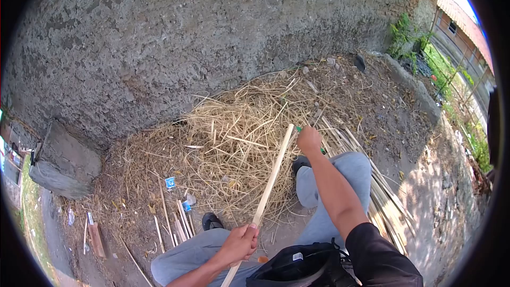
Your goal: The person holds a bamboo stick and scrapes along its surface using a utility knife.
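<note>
A long pale bamboo strip (273,172) runs slantwise from my lap up toward the straw-like pile. My left hand (240,245) is closed around its lower part. Close to the strip's upper end, my right hand (309,141) is closed on a green-handled tool (299,128); most of it is hidden by the fingers, and I cannot make out its blade. Beneath and beyond the strip lies a heap of thin bamboo shavings (239,127).
A rough grey wall (212,32) rises behind the heap. Long split bamboo strips (382,196) lie beside my right leg, and shorter pieces (183,220) by my left foot. A concrete block (69,159) stands at left. A black bag (297,268) rests on my lap.
</note>
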The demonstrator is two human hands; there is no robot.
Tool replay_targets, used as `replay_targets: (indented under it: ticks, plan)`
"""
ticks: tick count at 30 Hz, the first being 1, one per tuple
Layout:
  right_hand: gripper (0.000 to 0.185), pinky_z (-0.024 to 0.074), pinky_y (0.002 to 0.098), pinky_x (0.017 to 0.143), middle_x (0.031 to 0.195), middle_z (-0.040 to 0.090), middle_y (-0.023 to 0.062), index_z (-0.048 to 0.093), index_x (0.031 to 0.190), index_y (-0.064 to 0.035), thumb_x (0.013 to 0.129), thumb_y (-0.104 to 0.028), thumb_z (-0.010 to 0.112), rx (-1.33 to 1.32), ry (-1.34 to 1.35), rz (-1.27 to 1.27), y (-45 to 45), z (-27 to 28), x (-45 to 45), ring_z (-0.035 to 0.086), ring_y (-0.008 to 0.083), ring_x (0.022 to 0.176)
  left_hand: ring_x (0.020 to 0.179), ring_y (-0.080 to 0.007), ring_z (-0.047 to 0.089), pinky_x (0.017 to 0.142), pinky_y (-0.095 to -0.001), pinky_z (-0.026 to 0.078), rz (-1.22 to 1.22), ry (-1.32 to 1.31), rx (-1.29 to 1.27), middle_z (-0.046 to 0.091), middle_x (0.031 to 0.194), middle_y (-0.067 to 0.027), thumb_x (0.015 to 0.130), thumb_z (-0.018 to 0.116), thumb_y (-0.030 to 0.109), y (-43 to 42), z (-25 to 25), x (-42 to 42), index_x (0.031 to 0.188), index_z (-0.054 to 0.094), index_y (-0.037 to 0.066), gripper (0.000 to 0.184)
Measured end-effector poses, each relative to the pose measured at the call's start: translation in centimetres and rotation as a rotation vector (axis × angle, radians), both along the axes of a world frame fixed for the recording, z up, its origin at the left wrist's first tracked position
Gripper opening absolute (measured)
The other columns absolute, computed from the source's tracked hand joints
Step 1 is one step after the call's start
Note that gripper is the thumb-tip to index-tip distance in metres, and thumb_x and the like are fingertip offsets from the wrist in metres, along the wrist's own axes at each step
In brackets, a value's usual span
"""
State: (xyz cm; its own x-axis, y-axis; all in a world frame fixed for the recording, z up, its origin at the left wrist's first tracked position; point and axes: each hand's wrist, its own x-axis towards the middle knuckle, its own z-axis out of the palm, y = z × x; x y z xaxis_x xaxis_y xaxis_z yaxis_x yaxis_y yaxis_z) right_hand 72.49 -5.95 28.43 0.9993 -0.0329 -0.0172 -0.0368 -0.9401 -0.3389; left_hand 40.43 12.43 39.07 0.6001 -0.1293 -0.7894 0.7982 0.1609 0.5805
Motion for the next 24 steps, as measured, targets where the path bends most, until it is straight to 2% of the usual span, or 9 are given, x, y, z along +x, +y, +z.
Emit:
replay_targets:
  ticks: [3, 5, 6, 7, 11, 14, 16, 23, 24]
  plan:
    - [0.016, 0.0547, 0.0457, 0.078, 0.096, 0.069, 0.0226, 0.071, 0.088, -0.0005, 0.078, -0.01, 0.064, 0.077, 0.075, -0.087, -1.1, -0.8, 0.8, 0.068, 0.0369, 0.092, 0.045, -0.0049, 0.025, 0.039, -0.0234, 0.019, -0.089, -0.099, 0.014, 0.032, 0.062, 0.0041, 0.105, 0.035, 0.034, 1.0, 0.1, -0.6, 0.085, 0.04, 0.01, 0.031]
    - [0.016, 0.0538, 0.0482, 0.079, 0.094, 0.069, 0.0226, 0.07, 0.086, -0.0004, 0.076, -0.013, 0.065, 0.076, -0.027, -0.082, -0.5, -0.5, 0.6, 0.068, 0.0375, 0.091, 0.046, -0.0042, 0.025, 0.039, -0.0229, 0.019, -0.03, -0.051, 0.015, 0.033, 0.063, 0.0044, 0.105, 0.035, 0.034, 1.9, -0.1, 0.5, 0.086, 0.04, 0.01, 0.031]
    - [0.017, 0.0532, 0.0497, 0.079, 0.091, 0.068, 0.0242, 0.068, 0.084, 0.0006, 0.074, -0.012, 0.065, 0.096, -0.028, -0.079, -0.1, -0.3, 0.5, 0.068, 0.0386, 0.089, 0.046, -0.0043, 0.033, 0.04, -0.0225, 0.029, -0.033, -0.062, 0.04, 0.04, 0.063, 0.0043, 0.105, 0.036, 0.032, 2.6, -0.8, 1.0, 0.087, 0.048, 0.009, 0.032]
    - [0.017, 0.0532, 0.0497, 0.079, 0.091, 0.068, 0.0242, 0.068, 0.084, 0.0006, 0.074, -0.012, 0.065, 0.091, -0.023, -0.063, 0.3, -0.4, 0.2, 0.068, 0.0386, 0.089, 0.046, -0.0043, 0.033, 0.04, -0.0225, 0.029, -0.017, -0.057, 0.035, 0.04, 0.063, 0.0043, 0.105, 0.036, 0.032, 2.7, -1.3, 1.3, 0.087, 0.048, 0.009, 0.032]
    - [0.019, 0.0527, 0.0516, 0.075, 0.085, 0.066, 0.0262, 0.068, 0.087, 0.0011, 0.072, -0.01, 0.061, 0.242, 0.008, 0.293, 3.8, 6.3, -6.3, 0.066, 0.0416, 0.083, 0.051, -0.0059, 0.043, 0.045, -0.0246, 0.037, 0.023, -0.279, 0.225, 0.048, 0.065, 0.0027, 0.104, 0.037, 0.031, 3.4, -4.3, 2.4, 0.094, 0.058, 0.004, 0.035]
    - [0.017, 0.0534, 0.0501, 0.067, 0.076, 0.065, 0.0242, 0.068, 0.086, -0.0024, 0.074, -0.01, 0.059, 0.184, -0.128, 0.532, 5.6, 6.1, -11.5, 0.066, 0.0415, 0.072, 0.049, -0.0063, 0.04, 0.044, -0.0244, 0.035, 0.017, -0.428, 0.422, 0.046, 0.065, 0.0011, 0.104, 0.037, 0.027, 2.7, -5.3, 3.5, 0.098, 0.058, 0.002, 0.033]
    - [0.017, 0.0523, 0.0502, 0.066, 0.073, 0.065, 0.024, 0.068, 0.087, -0.0047, 0.074, -0.01, 0.059, 0.161, -0.135, 0.57, 6.5, 5.8, -14.1, 0.065, 0.0412, 0.07, 0.053, -0.01, 0.048, 0.05, -0.0292, 0.042, 0.014, -0.676, 0.693, 0.052, 0.066, -0.0021, 0.103, 0.038, 0.023, 2.6, -5.9, 3.9, 0.097, 0.061, 0.0, 0.033]
    - [0.015, 0.051, 0.0508, 0.063, 0.069, 0.064, 0.0219, 0.067, 0.086, -0.0047, 0.076, -0.01, 0.057, 0.143, -0.066, 0.642, 7.1, 5.9, -15.0, 0.065, 0.0405, 0.066, 0.055, -0.0203, 0.055, 0.057, -0.0357, 0.045, 0.032, -0.696, 0.887, 0.056, 0.063, -0.01, 0.101, 0.041, 0.022, 1.8, -4.9, 5.1, 0.097, 0.061, -0.001, 0.031]
    - [0.015, 0.051, 0.0508, 0.063, 0.069, 0.064, 0.0219, 0.067, 0.086, -0.0047, 0.076, -0.01, 0.057, 0.141, -0.061, 0.639, 7.1, 5.7, -15.1, 0.065, 0.0405, 0.066, 0.057, -0.0263, 0.058, 0.058, -0.0389, 0.046, 0.019, -0.69, 0.908, 0.057, 0.064, -0.0133, 0.1, 0.042, 0.022, 1.6, -4.5, 5.0, 0.096, 0.061, -0.001, 0.03]
